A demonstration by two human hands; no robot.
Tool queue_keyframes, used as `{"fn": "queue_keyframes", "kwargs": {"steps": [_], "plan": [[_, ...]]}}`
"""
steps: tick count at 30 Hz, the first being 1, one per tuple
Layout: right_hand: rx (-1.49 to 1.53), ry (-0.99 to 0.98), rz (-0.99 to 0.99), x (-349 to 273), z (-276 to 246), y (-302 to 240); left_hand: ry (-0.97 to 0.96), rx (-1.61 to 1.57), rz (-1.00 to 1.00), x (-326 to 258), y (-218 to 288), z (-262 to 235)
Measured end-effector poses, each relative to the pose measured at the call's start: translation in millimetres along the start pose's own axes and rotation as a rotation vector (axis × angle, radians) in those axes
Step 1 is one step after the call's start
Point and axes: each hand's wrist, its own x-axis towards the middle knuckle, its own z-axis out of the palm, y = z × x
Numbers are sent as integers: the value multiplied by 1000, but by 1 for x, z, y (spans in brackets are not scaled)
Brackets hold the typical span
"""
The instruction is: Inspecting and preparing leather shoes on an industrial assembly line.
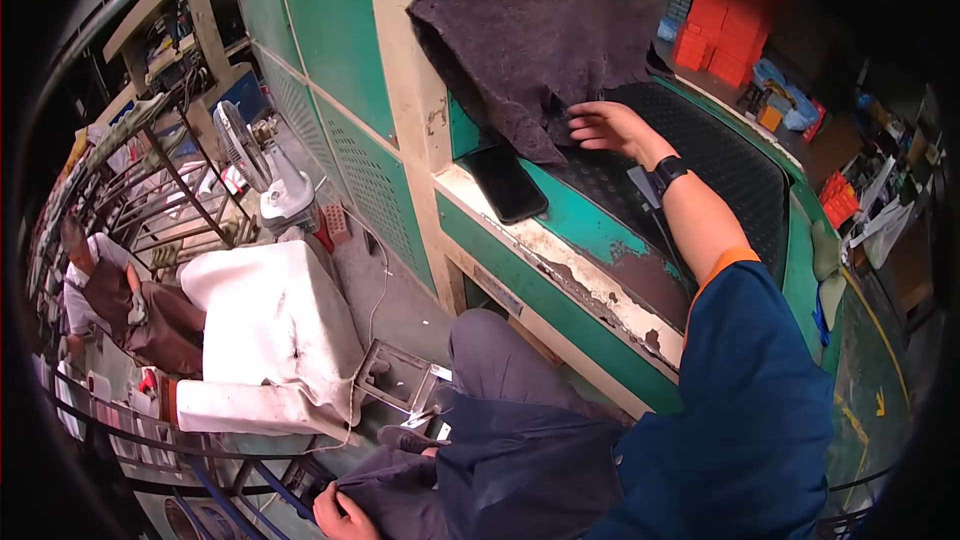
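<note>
My right hand (608, 128) reaches out over the green machine, fingers stretched and slightly apart, with nothing visible in them. Its fingertips are close to the lower edge of a dark grey felt-like cloth (540, 45); whether they touch it I cannot tell. The cloth hangs creased over the machine's opening, one corner pointing down. Below that corner a black smartphone (507, 183) lies on the machine's worn ledge. Under my right forearm stretches a black textured mat (700, 140). At the lower edge my left hand (343, 514) rests by my leg, its visible fingers apart.
On the left, a white cloth-covered block (270, 310) stands near a floor fan (262, 155) and metal racks. A person in a brown apron (150, 320) sits beyond it. A metal frame (400, 377) is by my knee. Red crates (725, 15) are stacked at the back right.
</note>
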Motion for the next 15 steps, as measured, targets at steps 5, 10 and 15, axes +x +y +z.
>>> {"fn": "queue_keyframes", "kwargs": {"steps": [5,10,15], "plan": [[423,988,-104,63,-101,41,-12,-61,-105,7,10,1],[-609,488,-251,160,13,9,-89,9,-190,21,33,12],[-905,453,-451,170,79,-6,-112,0,-129,25,42,26]]}}
